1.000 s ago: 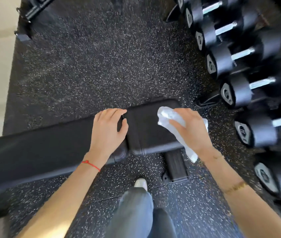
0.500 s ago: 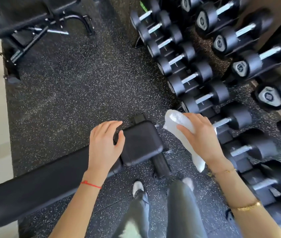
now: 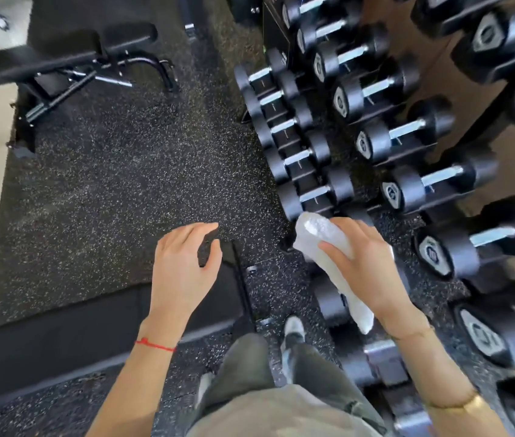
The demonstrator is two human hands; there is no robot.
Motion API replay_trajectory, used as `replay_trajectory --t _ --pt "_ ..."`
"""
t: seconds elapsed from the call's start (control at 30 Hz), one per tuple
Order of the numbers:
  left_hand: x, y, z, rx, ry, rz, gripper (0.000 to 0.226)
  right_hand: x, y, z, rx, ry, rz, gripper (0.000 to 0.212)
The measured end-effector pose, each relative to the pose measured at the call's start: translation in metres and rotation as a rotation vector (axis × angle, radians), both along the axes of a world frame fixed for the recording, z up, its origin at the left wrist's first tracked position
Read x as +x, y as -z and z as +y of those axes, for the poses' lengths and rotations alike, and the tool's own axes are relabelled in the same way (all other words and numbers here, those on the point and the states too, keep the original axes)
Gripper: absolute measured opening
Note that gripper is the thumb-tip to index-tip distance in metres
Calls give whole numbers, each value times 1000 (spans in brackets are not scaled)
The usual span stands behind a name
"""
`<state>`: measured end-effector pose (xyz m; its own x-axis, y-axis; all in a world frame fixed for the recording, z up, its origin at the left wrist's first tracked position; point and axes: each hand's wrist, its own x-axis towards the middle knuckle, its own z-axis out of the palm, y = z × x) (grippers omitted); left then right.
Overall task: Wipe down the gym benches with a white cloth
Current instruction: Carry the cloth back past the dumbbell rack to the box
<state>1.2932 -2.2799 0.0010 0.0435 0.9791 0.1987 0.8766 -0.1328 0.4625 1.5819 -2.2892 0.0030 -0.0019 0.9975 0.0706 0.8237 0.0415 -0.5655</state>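
Observation:
A black padded gym bench runs from the lower left toward the middle of the floor. My left hand is on its right end, where fingers and thumb curl round the edge of the seat pad. In my right hand I grip a rolled white cloth. That hand is off the bench, to its right, over the floor beside the dumbbells. The cloth's lower end hangs below my palm.
A rack of black dumbbells fills the right side, close to my right hand. A second bench with a metal frame stands at the top left. Speckled rubber flooring lies between them. My legs and shoes are at the bottom.
My right hand has carried the cloth off the seat pad, out to the right beside the dumbbells. The view has swung toward the rack. My left hand has stayed at the bench end.

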Motion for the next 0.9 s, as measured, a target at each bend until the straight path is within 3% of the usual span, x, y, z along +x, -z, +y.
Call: replay_trajectory --t 0.5,0.9 --pt "53 -13 94 -43 -157 -14 27 38 3 148 -4 -123 85 30" --pt "-2 -6 309 -9 -266 -21 26 -20 22 384 -60 -211 91 36"
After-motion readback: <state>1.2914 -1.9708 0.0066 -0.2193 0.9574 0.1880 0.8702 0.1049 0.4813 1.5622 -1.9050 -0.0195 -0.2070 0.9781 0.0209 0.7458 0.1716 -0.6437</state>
